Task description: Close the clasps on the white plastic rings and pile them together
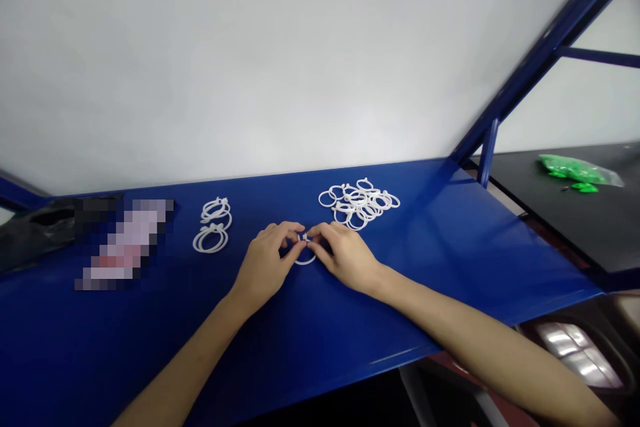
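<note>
Between my two hands is a white plastic curtain ring (305, 263), its round lower side toward me and its small clasp ends at the top. My left hand (267, 257) pinches the left end between thumb and fingers. On the right end, the thumb and fingers of my right hand (345, 253) are closed in the same way. A narrow gap seems to show between the two ends, though fingertips partly hide them. Beyond my right hand lies a loose pile of similar rings (357, 199). Left of my left hand, several more rings (211, 239) lie in a smaller group.
The blue table (310, 340) meets a white wall (300, 60). At the left lie a black plastic bag (35, 230) and a pixelated item (127, 240). A blue frame post (530, 57) rises at the right, beside a black table (565, 213) with a bag of green pieces (575, 168).
</note>
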The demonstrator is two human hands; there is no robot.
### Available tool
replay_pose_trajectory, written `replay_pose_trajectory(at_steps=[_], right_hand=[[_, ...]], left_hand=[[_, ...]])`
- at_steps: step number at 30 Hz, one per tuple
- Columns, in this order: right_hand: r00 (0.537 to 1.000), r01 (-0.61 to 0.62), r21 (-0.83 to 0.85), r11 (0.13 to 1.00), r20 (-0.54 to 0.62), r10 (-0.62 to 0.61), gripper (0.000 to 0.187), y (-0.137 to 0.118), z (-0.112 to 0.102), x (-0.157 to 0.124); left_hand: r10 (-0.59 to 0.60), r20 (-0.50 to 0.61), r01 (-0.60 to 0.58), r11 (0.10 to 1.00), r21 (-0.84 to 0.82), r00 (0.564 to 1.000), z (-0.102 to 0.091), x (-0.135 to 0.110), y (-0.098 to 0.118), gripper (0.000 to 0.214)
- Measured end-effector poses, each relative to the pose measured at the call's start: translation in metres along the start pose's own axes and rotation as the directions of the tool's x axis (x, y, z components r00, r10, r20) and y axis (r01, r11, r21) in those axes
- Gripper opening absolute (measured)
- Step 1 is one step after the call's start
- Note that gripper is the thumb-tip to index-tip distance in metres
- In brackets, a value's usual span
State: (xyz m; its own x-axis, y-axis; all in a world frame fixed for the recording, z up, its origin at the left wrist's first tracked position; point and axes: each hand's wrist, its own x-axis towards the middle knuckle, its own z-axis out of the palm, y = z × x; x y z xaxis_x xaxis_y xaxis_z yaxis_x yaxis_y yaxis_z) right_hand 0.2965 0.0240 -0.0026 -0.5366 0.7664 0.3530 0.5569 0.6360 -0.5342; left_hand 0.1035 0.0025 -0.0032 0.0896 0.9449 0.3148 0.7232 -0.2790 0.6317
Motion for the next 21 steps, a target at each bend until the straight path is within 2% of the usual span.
replay_pose_trajectory(at_steps=[3, 5, 7, 11, 13, 16, 21], right_hand=[[0.995, 0.018, 0.114, 0.993, -0.100, -0.006, 0.006, -0.002, -0.002, 0.000], [0.986, 0.076, 0.155, 0.985, -0.155, -0.052, 0.006, -0.004, -0.005, 0.000], [0.980, 0.124, 0.192, 0.973, -0.178, -0.090, 0.008, -0.007, -0.007, -0.001], [0.988, 0.121, 0.279, 0.953, -0.130, -0.087, 0.023, -0.008, -0.010, -0.001], [0.990, 0.118, 0.320, 0.940, -0.107, -0.088, 0.026, -0.007, -0.010, -0.001], [0.986, 0.153, 0.353, 0.923, -0.112, -0.120, 0.028, -0.007, -0.011, -0.002], [0.978, 0.205, 0.338, 0.919, -0.100, -0.182, 0.030, -0.012, -0.015, -0.007]], left_hand=[[-0.187, 0.040, 0.192, 0.959, -0.211, 0.981, -0.005, 0.001, 0.002, 0.028], [-0.255, 0.105, 0.275, 0.902, -0.332, 0.961, -0.007, 0.002, 0.002, 0.027], [-0.261, 0.144, 0.298, 0.850, -0.434, 0.955, -0.009, 0.002, 0.001, 0.028], [-0.296, 0.124, 0.314, 0.776, -0.547, 0.947, -0.009, 0.001, 0.002, 0.030], [-0.296, 0.123, 0.313, 0.771, -0.555, 0.947, -0.009, 0.001, 0.003, 0.028], [-0.252, 0.116, 0.275, 0.820, -0.503, 0.961, -0.009, -0.001, 0.003, 0.025], [-0.158, -0.009, 0.146, 0.934, -0.327, 0.987, -0.010, -0.005, 0.007, 0.022]])
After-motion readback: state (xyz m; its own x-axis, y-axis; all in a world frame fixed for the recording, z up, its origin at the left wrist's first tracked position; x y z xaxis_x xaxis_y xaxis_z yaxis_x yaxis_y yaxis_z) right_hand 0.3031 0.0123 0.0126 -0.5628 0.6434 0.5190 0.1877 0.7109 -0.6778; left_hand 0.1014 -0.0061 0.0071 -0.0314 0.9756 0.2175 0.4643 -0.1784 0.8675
